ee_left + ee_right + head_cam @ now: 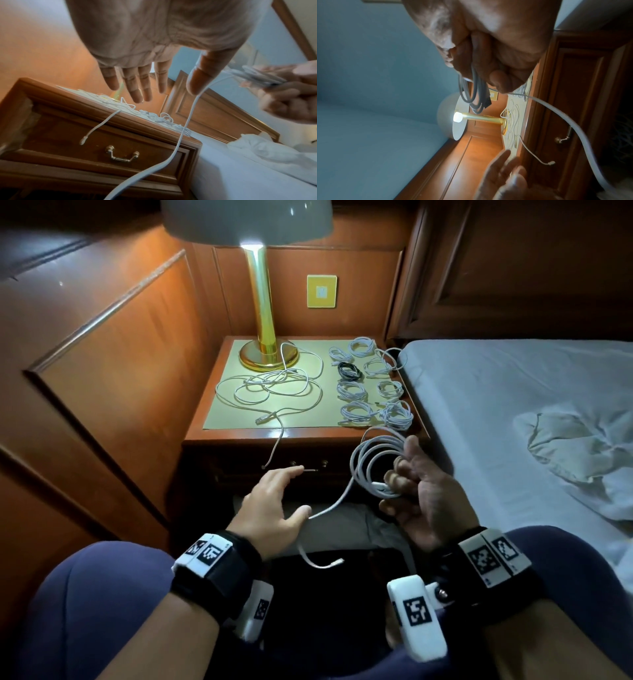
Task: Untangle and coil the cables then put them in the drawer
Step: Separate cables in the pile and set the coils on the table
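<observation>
My right hand (409,486) grips a white cable wound into several loops (371,462), held up in front of the nightstand; the right wrist view shows the loops (475,93) hanging from its curled fingers. The cable's free tail (334,506) runs down past my left thumb and dangles between my knees. My left hand (279,499) is spread, fingers straight (137,86), with the tail (190,116) lying against the thumb. A tangle of white cables (270,386) lies on the nightstand top, one end hanging over the drawer front (98,126). The drawer (120,142) is closed.
Several coiled white cables (371,392) and one black coil (349,371) lie in rows on the nightstand's right side. A lit brass lamp (262,313) stands at the back. The bed (513,412) is along the right. The drawer handle (121,155) hangs at centre.
</observation>
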Action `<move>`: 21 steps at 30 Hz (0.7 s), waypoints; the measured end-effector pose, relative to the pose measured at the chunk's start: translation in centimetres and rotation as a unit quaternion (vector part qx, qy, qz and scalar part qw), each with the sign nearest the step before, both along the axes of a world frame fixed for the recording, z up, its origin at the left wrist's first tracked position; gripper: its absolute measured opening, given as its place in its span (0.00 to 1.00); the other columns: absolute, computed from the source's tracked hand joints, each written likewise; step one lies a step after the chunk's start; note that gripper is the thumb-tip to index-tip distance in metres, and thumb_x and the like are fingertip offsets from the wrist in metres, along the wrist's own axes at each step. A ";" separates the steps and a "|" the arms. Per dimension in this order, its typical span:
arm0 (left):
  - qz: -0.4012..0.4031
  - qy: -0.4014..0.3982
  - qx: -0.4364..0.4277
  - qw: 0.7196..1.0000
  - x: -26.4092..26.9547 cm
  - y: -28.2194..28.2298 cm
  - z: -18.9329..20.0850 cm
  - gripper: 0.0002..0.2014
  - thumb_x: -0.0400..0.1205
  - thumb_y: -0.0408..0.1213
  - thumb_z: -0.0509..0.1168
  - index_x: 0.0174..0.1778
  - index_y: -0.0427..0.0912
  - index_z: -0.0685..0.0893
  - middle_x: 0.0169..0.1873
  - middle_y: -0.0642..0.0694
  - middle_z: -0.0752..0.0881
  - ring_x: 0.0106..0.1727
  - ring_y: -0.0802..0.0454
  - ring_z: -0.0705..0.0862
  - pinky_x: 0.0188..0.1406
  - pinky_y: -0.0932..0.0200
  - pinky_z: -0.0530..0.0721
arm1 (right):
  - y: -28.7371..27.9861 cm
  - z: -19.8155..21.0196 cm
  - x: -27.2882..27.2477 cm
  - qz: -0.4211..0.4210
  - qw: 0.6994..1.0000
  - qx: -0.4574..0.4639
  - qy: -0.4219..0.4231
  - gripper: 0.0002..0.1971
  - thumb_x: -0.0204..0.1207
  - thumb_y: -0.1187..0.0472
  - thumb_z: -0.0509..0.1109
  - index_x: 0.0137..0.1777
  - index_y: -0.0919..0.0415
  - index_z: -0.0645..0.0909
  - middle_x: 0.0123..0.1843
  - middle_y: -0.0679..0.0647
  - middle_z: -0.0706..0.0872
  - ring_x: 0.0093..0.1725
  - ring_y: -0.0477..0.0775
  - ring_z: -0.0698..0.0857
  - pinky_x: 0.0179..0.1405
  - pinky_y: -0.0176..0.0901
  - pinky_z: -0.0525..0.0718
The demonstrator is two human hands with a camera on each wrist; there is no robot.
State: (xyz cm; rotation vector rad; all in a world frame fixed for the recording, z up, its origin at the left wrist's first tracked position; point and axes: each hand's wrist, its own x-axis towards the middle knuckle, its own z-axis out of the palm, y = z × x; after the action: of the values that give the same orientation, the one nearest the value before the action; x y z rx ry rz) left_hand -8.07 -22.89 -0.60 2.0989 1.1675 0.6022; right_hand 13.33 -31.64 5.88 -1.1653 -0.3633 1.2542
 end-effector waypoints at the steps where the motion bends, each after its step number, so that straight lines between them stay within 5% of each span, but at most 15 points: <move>1: -0.018 -0.036 -0.001 0.999 0.3 -0.5 0.2 0.33 0.74 0.49 0.69 0.78 0.54 0.73 0.71 0.57 0.77 0.70 0.61 0.78 0.73 0.64 0.73 | -0.1 0.0 -0.3 0.025 1.000 -0.008 -0.004 0.24 0.79 0.37 0.63 0.28 0.51 0.64 0.23 0.46 0.62 0.24 0.46 0.60 0.29 0.44 0.61; 3: -0.044 -0.082 -0.011 0.996 0.9 -1.2 0.3 0.33 0.80 0.41 0.71 0.81 0.54 0.68 0.74 0.58 0.77 0.70 0.68 0.77 0.69 0.75 0.71 | -0.2 -0.2 -0.6 0.071 0.997 -0.023 0.000 0.26 0.77 0.35 0.62 0.28 0.52 0.61 0.23 0.48 0.60 0.20 0.45 0.60 0.26 0.43 0.62; 7: -0.073 -0.124 -0.040 0.989 1.5 -1.6 0.2 0.36 0.83 0.30 0.67 0.84 0.56 0.63 0.76 0.62 0.75 0.72 0.67 0.77 0.71 0.53 0.79 | -0.5 -0.2 -1.0 0.142 0.989 -0.034 0.036 0.25 0.79 0.39 0.62 0.29 0.53 0.61 0.22 0.47 0.59 0.15 0.45 0.59 0.24 0.42 0.62; 11: -0.083 -0.190 -0.101 0.973 1.7 -2.0 0.3 0.39 0.78 0.29 0.62 0.85 0.58 0.61 0.79 0.59 0.72 0.77 0.61 0.73 0.75 0.47 0.77 | -0.8 -0.1 -1.1 0.218 0.974 -0.052 0.039 0.24 0.79 0.40 0.62 0.28 0.53 0.62 0.21 0.47 0.59 0.18 0.46 0.55 0.30 0.46 0.52; 13: -0.078 -0.249 -0.133 0.956 1.7 -2.1 0.5 0.32 0.81 0.33 0.59 0.83 0.55 0.66 0.77 0.54 0.76 0.77 0.56 0.75 0.77 0.45 0.76 | -0.8 -0.2 -1.2 0.234 0.970 -0.046 0.037 0.25 0.79 0.41 0.63 0.28 0.53 0.61 0.21 0.47 0.57 0.21 0.48 0.50 0.34 0.50 0.48; 15: -0.064 -0.302 -0.153 0.939 1.8 -2.4 1.4 0.23 0.86 0.49 0.58 0.78 0.48 0.74 0.70 0.49 0.83 0.72 0.53 0.81 0.73 0.47 0.79 | -0.7 -0.5 -1.2 0.223 0.974 -0.041 0.026 0.25 0.80 0.41 0.64 0.27 0.53 0.60 0.22 0.47 0.57 0.22 0.48 0.49 0.33 0.47 0.49; 17: -0.064 -0.306 -0.130 0.941 1.7 -2.7 1.9 0.30 0.81 0.64 0.62 0.71 0.46 0.80 0.60 0.51 0.87 0.61 0.52 0.87 0.61 0.54 0.85 | -0.5 -0.7 -1.2 0.212 0.976 -0.046 -0.024 0.26 0.81 0.41 0.63 0.25 0.52 0.62 0.22 0.47 0.58 0.21 0.47 0.53 0.28 0.44 0.52; 19: -0.075 -0.266 -0.095 0.956 1.7 -2.9 2.0 0.28 0.76 0.61 0.71 0.68 0.49 0.80 0.51 0.54 0.86 0.51 0.50 0.87 0.49 0.56 0.87 | -0.3 -1.0 -1.4 0.219 0.970 -0.050 -0.088 0.26 0.82 0.40 0.62 0.26 0.53 0.65 0.23 0.48 0.60 0.22 0.47 0.56 0.30 0.47 0.51; 21: -0.083 -0.206 -0.054 0.974 2.1 -2.8 1.2 0.23 0.77 0.46 0.75 0.67 0.50 0.79 0.47 0.53 0.85 0.46 0.54 0.86 0.46 0.59 0.85 | -0.2 -1.3 -1.8 0.233 0.962 -0.059 -0.127 0.25 0.84 0.41 0.60 0.28 0.54 0.66 0.24 0.49 0.61 0.22 0.45 0.57 0.30 0.47 0.50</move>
State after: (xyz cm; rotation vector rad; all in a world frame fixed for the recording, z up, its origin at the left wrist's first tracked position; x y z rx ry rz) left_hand -5.96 -25.71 0.56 1.8421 0.7649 0.8267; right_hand 11.51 -31.85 4.54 -1.3981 -0.7997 1.5486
